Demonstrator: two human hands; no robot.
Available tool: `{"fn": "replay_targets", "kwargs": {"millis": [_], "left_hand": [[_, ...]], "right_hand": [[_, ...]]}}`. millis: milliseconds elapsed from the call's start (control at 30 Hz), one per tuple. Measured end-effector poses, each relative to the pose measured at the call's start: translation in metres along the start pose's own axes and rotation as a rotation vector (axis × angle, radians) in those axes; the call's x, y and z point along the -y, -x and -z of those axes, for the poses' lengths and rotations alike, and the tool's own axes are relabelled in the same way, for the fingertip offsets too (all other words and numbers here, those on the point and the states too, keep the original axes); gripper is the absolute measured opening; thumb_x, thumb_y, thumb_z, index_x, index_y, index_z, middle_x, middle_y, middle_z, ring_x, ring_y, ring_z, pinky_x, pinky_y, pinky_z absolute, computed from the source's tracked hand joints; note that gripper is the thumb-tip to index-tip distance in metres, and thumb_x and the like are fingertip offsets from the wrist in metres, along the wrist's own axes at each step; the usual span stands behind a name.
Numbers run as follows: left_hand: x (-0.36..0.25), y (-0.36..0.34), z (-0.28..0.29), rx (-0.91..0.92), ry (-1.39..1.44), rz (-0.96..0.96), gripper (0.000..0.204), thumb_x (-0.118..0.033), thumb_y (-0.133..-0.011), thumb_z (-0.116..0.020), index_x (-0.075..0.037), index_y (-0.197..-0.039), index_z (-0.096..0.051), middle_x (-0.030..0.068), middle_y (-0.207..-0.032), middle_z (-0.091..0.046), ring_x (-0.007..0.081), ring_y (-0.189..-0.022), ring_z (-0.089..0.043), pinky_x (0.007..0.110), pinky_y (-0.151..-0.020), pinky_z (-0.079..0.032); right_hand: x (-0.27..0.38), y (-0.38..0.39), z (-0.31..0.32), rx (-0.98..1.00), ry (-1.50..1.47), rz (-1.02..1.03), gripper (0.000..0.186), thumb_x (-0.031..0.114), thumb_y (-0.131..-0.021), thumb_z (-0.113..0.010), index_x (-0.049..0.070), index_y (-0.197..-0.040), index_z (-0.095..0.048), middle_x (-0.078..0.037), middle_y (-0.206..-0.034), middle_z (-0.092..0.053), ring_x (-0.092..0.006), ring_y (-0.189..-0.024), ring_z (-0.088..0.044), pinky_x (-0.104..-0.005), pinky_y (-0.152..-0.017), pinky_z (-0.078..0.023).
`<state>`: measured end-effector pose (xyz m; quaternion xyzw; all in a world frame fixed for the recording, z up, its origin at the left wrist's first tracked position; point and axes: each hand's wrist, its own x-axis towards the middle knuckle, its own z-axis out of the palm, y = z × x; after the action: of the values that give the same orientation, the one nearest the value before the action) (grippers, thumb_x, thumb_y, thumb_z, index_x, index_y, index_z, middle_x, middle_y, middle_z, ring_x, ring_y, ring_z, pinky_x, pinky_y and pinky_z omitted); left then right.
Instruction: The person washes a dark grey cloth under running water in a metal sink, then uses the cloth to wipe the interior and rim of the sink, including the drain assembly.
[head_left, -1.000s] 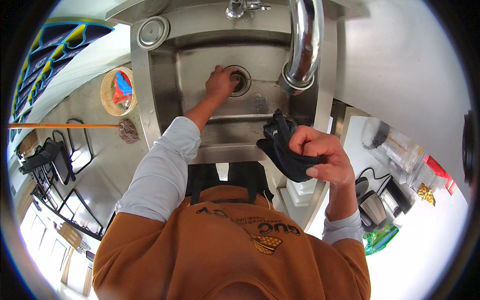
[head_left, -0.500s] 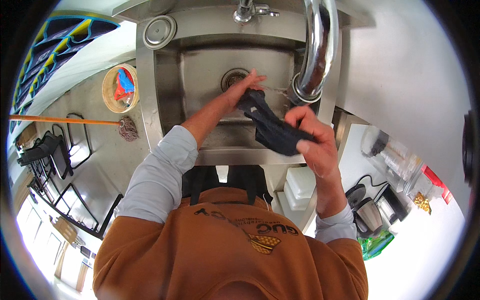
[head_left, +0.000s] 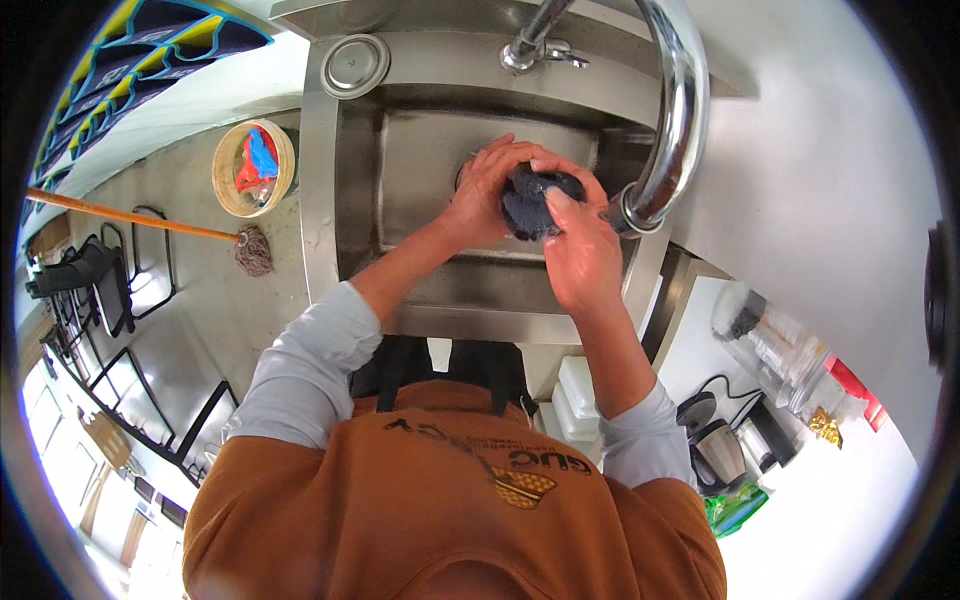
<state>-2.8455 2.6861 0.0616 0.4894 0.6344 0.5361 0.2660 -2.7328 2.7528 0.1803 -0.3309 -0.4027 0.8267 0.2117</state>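
Observation:
A dark, wet-looking cloth [head_left: 530, 205] is bunched into a ball over the steel sink [head_left: 460, 325]. My left hand [head_left: 485, 200] cups its left side, with the fingers reaching over the far side. From the right, my right hand [head_left: 585, 250] grips the same cloth, its thumb pressed on top. Both hands are close together, just left of the spout end of the chrome faucet [head_left: 680, 130]. My left hand mostly covers the drain.
A round metal drain lid [head_left: 355, 66] lies on the sink's far-left corner. On the floor at left are a bucket [head_left: 225, 170] with red and blue scraps and a mop [head_left: 253, 250]. An electric kettle [head_left: 720, 455] and clear plastic jars [head_left: 770, 335] are at right.
The cloth, hanging stretched between my hands before, is now gathered into a ball. My right hand has moved left and away from me, joining my left hand. The whole view has shifted slightly.

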Motion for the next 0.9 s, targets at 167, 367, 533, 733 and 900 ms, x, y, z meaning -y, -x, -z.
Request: {"fn": "replay_targets", "kwargs": {"millis": [167,367,533,733,900], "left_hand": [[0.018,-0.015,0.003,0.101,-0.228,0.297,0.033,-0.016,-0.059,-0.076,-0.009,-0.087,-0.061,0.0068,-0.086,-0.065,0.0274,-0.084,-0.063,0.039,-0.082,-0.048],[-0.027,-0.012,0.021,0.363,-0.405,0.358,0.048,-0.016,-0.057,-0.073,-0.011,-0.102,-0.058,0.0094,-0.093,-0.061,0.0305,-0.092,-0.057,0.043,-0.078,-0.045],[-0.050,0.015,0.007,0.313,-0.586,-0.010,0.044,-0.011,-0.056,-0.070,-0.012,-0.098,-0.057,0.0087,-0.107,-0.051,0.0318,-0.105,-0.045,0.047,-0.082,-0.039],[-0.062,0.064,-0.013,0.514,-0.254,0.024,0.040,-0.001,-0.055,-0.067,-0.007,-0.093,-0.056,0.0104,-0.101,-0.049,0.0330,-0.100,-0.047,0.042,-0.081,-0.042],[-0.046,0.039,0.016,0.673,0.130,0.240,0.042,-0.003,-0.062,-0.072,-0.007,-0.101,-0.058,0.0088,-0.110,-0.052,0.0279,-0.103,-0.051,0.038,-0.086,-0.043]], "right_hand": [[0.036,0.022,0.018,-0.156,-0.229,0.055,0.035,0.005,-0.086,-0.043,0.001,-0.120,-0.049,-0.012,-0.118,-0.052,-0.0258,-0.113,-0.050,-0.0438,-0.100,-0.039],[-0.068,0.027,0.119,-0.374,0.342,-0.247,0.040,0.031,-0.093,-0.053,0.002,-0.120,-0.050,-0.010,-0.119,-0.054,-0.0245,-0.110,-0.052,-0.0367,-0.100,-0.039],[-0.071,0.008,0.059,-0.226,-0.451,-0.770,0.043,0.042,-0.092,-0.051,0.003,-0.109,-0.058,-0.011,-0.109,-0.059,-0.0257,-0.103,-0.055,-0.0376,-0.093,-0.044],[-0.097,-0.024,0.067,-0.115,-0.309,-0.734,0.045,0.045,-0.086,-0.060,0.005,-0.105,-0.058,-0.014,-0.094,-0.063,-0.0275,-0.082,-0.063,-0.0386,-0.073,-0.053],[-0.136,-0.032,0.104,-0.182,-0.225,-0.684,0.040,0.039,-0.086,-0.063,0.003,-0.102,-0.059,-0.010,-0.089,-0.065,-0.0251,-0.074,-0.064,-0.0368,-0.065,-0.054]]}}
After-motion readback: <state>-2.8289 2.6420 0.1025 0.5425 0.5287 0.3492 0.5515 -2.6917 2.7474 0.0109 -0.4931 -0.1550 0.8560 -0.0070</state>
